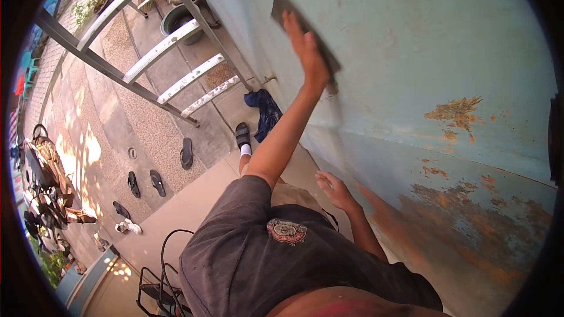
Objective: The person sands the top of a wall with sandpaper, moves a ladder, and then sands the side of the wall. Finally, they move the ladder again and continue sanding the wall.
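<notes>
My left hand (pixel 306 53) is raised at the end of the stretched left arm, holding a dark, flat rectangular piece (pixel 322 47) against the pale blue-green wall (pixel 399 41). Its fingers lie along the piece, which runs at a slant; the palm side is hidden. Lower down, in front of my body, my right hand (pixel 335 191) hangs open with loosely bent fingers and nothing in it, close to the wall's lower part. Patches of peeled paint (pixel 455 113) show brown and orange on the wall to the right.
A metal ladder (pixel 158 53) stands at upper left, beside a dark basin (pixel 179 23). Dark blue cloth (pixel 264 111) lies at the wall's foot near my sandalled foot (pixel 242 135). Several loose slippers (pixel 157 183) are scattered on the paving. A black metal frame (pixel 161 282) stands at lower left.
</notes>
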The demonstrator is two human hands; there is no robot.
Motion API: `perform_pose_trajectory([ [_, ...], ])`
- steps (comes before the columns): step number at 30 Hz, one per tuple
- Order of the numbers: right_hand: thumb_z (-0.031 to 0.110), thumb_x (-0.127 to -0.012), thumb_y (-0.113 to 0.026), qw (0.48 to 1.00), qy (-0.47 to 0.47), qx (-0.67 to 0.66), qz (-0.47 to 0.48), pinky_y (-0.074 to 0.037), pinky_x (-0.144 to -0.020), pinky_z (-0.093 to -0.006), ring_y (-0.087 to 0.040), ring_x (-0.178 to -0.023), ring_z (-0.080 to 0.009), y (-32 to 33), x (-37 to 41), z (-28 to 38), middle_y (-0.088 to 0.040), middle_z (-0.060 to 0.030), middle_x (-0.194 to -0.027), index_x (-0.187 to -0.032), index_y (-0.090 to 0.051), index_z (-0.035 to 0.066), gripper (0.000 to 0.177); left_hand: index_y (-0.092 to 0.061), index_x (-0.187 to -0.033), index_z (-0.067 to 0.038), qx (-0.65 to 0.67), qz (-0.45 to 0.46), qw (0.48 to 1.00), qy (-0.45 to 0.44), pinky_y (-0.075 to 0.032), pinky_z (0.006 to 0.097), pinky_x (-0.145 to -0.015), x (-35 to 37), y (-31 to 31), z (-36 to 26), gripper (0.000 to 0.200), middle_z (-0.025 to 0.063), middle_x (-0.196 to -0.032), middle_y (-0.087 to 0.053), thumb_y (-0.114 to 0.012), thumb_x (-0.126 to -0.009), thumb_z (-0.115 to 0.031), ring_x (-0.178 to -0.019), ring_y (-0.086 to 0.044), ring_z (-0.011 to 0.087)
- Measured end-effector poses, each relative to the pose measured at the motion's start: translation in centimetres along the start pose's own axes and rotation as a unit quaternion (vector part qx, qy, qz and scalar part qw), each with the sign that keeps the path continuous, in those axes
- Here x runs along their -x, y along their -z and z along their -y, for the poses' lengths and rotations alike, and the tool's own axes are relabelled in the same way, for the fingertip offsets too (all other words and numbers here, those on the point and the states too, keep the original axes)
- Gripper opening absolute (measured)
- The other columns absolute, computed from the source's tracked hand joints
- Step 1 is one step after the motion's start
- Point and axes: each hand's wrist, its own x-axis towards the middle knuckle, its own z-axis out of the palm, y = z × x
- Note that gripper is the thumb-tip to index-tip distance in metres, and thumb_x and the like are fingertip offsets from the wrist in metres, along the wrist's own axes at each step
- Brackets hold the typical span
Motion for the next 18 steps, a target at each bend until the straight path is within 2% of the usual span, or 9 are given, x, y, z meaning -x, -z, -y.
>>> perform_pose_trajectory([
  [3, 0.024, -0.104, -0.059, 1.000, -0.006, 0.003, -0.004, -0.044, -0.110, -0.0402, -0.062, -0.126, -0.0235, 0.5, -1.0, 3.0, -0.066, -0.0141, -0.134, -0.142, -0.054, 0.001, 0.044, -0.025, -0.162, -0.001, -0.045, 0.081, 0.984, -0.152, -0.002, 0.0556, -0.125, -4.5, -2.3, -9.8, 0.076, 0.0203, -0.172, -0.011, -0.044, -0.104, -0.046, -0.159, -0.006, 0.0416],
  [5, 0.022, -0.103, -0.061, 0.999, -0.001, -0.002, -0.034, -0.045, -0.109, -0.0391, -0.062, -0.127, -0.0251, 0.4, -1.4, 3.8, -0.067, -0.0157, -0.133, -0.141, -0.054, 0.000, 0.045, -0.029, -0.160, 0.000, -0.023, 0.084, 0.981, -0.176, -0.004, 0.0557, -0.125, -5.0, -2.1, -9.0, 0.076, 0.0213, -0.171, -0.014, -0.045, -0.104, -0.047, -0.159, -0.008, 0.0410],
  [7, 0.021, -0.101, -0.062, 0.998, 0.007, -0.003, -0.066, -0.047, -0.107, -0.0380, -0.062, -0.128, -0.0268, 1.2, -1.9, 4.0, -0.067, -0.0172, -0.132, -0.140, -0.055, 0.000, 0.045, -0.032, -0.159, 0.000, -0.020, 0.036, 0.992, -0.118, -0.006, 0.0542, -0.125, -4.5, -0.7, -4.0, 0.073, 0.0209, -0.171, -0.017, -0.044, -0.105, -0.046, -0.158, -0.010, 0.0399],
  [8, 0.021, -0.102, -0.062, 0.998, 0.005, -0.001, -0.065, -0.047, -0.106, -0.0378, -0.062, -0.127, -0.0265, 1.1, -1.6, 3.9, -0.068, -0.0168, -0.132, -0.141, -0.055, 0.000, 0.045, -0.031, -0.159, 0.000, 0.006, -0.008, 0.999, -0.053, -0.008, 0.0495, -0.127, -4.4, 0.1, -0.4, 0.069, 0.0203, -0.170, -0.019, -0.041, -0.107, -0.044, -0.158, -0.012, 0.0372],
  [10, 0.021, -0.102, -0.062, 0.998, 0.003, 0.004, -0.065, -0.047, -0.106, -0.0376, -0.062, -0.127, -0.0263, 0.8, -1.3, 3.5, -0.068, -0.0165, -0.131, -0.141, -0.055, 0.000, 0.045, -0.026, -0.159, 0.003, 0.022, -0.054, 0.995, 0.079, -0.010, 0.0414, -0.127, -2.3, 3.0, 11.5, 0.065, 0.0211, -0.169, -0.019, -0.035, -0.110, -0.038, -0.158, -0.014, 0.0338],
  [12, 0.021, -0.102, -0.062, 0.998, -0.031, 0.001, -0.051, -0.048, -0.104, -0.0371, -0.064, -0.123, -0.0256, 0.5, -0.8, 3.1, -0.068, -0.0154, -0.130, -0.141, -0.055, 0.000, 0.045, -0.022, -0.159, 0.004, 0.011, -0.085, 0.962, 0.261, -0.015, 0.0411, -0.127, 2.4, 6.4, 24.0, 0.065, 0.0218, -0.167, -0.022, -0.033, -0.111, -0.038, -0.155, -0.020, 0.0354],
  [13, 0.021, -0.102, -0.062, 0.998, -0.026, 0.003, -0.055, -0.048, -0.104, -0.0371, -0.064, -0.123, -0.0256, 0.0, -0.3, 2.5, -0.068, -0.0154, -0.130, -0.141, -0.055, 0.000, 0.045, -0.023, -0.159, 0.005, 0.052, -0.104, 0.945, 0.306, -0.016, 0.0417, -0.127, 4.7, 7.1, 27.9, 0.065, 0.0227, -0.167, -0.022, -0.031, -0.112, -0.038, -0.154, -0.021, 0.0357],
  [15, 0.021, -0.102, -0.062, 0.998, -0.006, 0.006, -0.064, -0.049, -0.103, -0.0364, -0.066, -0.119, -0.0250, -0.2, -1.1, 1.5, -0.069, -0.0153, -0.129, -0.140, -0.055, -0.001, 0.045, -0.018, -0.160, 0.006, 0.005, -0.087, 0.958, 0.272, -0.012, 0.0410, -0.128, 5.6, 6.1, 25.7, 0.065, 0.0214, -0.169, -0.018, -0.028, -0.112, -0.037, -0.157, -0.016, 0.0348],
  [18, 0.024, -0.103, -0.062, 0.998, -0.011, -0.042, -0.047, -0.049, -0.103, -0.0363, -0.066, -0.120, -0.0248, -0.9, -0.9, 2.7, -0.068, -0.0163, -0.129, -0.141, -0.054, -0.001, 0.046, -0.020, -0.161, 0.003, -0.021, -0.052, 0.988, 0.142, -0.007, 0.0422, -0.128, 1.1, 2.4, 11.1, 0.065, 0.0208, -0.170, -0.015, -0.030, -0.112, -0.038, -0.159, -0.009, 0.0345],
])
